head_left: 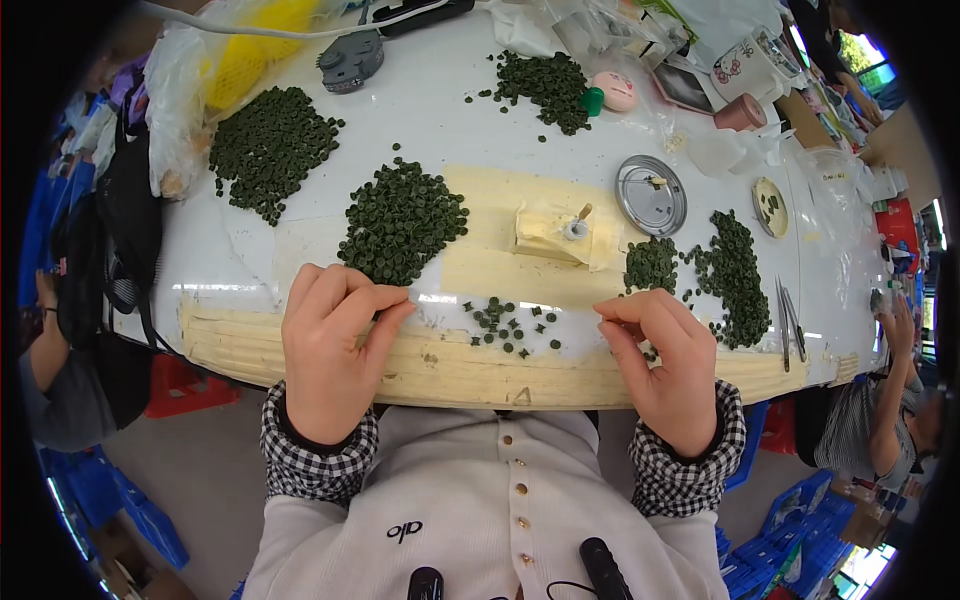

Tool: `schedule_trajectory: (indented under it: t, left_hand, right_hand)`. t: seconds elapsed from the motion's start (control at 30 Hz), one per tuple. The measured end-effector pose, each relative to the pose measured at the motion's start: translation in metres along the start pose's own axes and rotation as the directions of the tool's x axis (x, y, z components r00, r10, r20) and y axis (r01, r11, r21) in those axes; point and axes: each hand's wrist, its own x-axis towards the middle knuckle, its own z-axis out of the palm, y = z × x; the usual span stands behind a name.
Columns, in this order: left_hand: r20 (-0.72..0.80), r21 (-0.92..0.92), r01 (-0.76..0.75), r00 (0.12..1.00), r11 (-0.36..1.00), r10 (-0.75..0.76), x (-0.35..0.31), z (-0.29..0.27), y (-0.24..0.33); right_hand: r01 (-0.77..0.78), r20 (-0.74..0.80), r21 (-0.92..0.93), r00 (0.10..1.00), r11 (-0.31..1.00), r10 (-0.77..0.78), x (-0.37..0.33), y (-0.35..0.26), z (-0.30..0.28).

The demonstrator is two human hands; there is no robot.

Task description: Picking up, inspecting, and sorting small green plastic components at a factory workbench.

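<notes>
My left hand rests at the near edge of the white table, fingers curled together at the lower rim of a heap of small dark green round pieces. My right hand sits at the table's near right, its fingertips pinched together; what they hold is too small to tell. Between my hands lie scattered green pieces. More green pieces are piled just beyond my right hand, with a long heap further right.
A tan block with a small white fitting stands on yellowish tape mid-table. A round metal lid, tweezers, other green heaps, plastic bags and cups crowd the far side. Other people sit left and right.
</notes>
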Motion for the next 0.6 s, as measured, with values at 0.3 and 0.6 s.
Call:
schedule_trajectory:
  t: [0.3,0.6]
  left_hand:
    - [0.045,0.053,0.037,0.998,0.998,-0.040,-0.002,0.007,0.000]
    - [0.023,0.019,0.019,1.000,1.000,-0.019,0.006,0.011,0.007]
  right_hand:
    - [-0.009,0.160,0.575,0.982,0.818,-0.102,-0.012,-0.010,0.010]
    - [-0.400,-0.008,0.721,0.812,-0.566,-0.584,-0.010,-0.101,0.059]
